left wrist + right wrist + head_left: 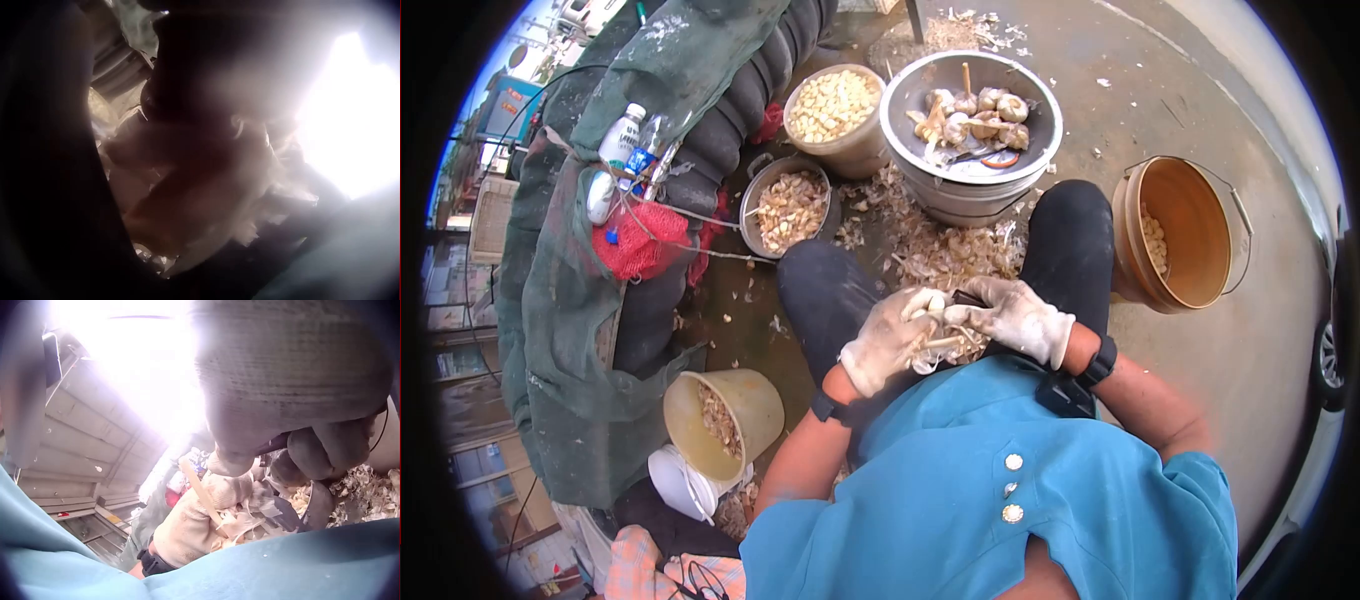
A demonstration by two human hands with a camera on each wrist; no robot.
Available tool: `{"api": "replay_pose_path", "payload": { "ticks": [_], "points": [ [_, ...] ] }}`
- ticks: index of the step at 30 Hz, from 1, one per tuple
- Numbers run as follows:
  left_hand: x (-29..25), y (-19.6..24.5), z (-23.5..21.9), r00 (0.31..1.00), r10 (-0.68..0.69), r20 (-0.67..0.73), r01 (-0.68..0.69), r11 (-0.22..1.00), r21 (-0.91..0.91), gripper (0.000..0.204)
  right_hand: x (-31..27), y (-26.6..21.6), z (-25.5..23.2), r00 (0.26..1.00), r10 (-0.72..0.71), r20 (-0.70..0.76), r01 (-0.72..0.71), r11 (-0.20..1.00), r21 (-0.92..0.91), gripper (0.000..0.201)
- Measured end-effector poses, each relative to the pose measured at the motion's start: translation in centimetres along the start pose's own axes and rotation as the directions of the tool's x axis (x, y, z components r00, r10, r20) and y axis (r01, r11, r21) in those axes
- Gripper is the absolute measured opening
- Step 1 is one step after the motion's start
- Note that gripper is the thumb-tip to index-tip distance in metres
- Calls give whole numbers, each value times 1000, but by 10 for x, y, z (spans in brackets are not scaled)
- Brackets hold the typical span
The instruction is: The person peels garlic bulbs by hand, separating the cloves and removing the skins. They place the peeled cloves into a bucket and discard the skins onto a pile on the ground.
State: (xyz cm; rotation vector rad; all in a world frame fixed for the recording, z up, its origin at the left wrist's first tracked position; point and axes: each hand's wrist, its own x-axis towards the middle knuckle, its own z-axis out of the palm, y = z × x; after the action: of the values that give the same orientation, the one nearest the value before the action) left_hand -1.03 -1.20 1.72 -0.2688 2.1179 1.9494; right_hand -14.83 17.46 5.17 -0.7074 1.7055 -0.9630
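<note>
Both hands wear pale gloves and meet over the lap. The left hand [890, 338] [190, 522] curls round a garlic bulb, whose long pale stalk [203, 492] and torn skins show in the right wrist view. Against it, the right hand [1017, 320] [294, 375] grips a small dark tool [968, 298]; its working end is hidden. In the left wrist view the hand is dim and blurred. Whole garlic bulbs [1012, 108] lie in a metal bowl [890, 112] beyond the knees.
A bucket of peeled cloves [832, 106] and a pot of garlic pieces [788, 208] stand ahead left. An orange-brown bucket [1200, 235] with cloves is at right; a tipped pail [760, 405] is at left. Skins [955, 255] litter the ground between the knees.
</note>
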Motion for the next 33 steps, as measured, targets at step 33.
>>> {"api": "replay_pose_path", "payload": {
  "ticks": [33],
  "points": [
    [5,4,19,964,220,-147,-102,822,560,27,12,5,22,965,12,-263,-18,1000,-20,73]
  ]
}}
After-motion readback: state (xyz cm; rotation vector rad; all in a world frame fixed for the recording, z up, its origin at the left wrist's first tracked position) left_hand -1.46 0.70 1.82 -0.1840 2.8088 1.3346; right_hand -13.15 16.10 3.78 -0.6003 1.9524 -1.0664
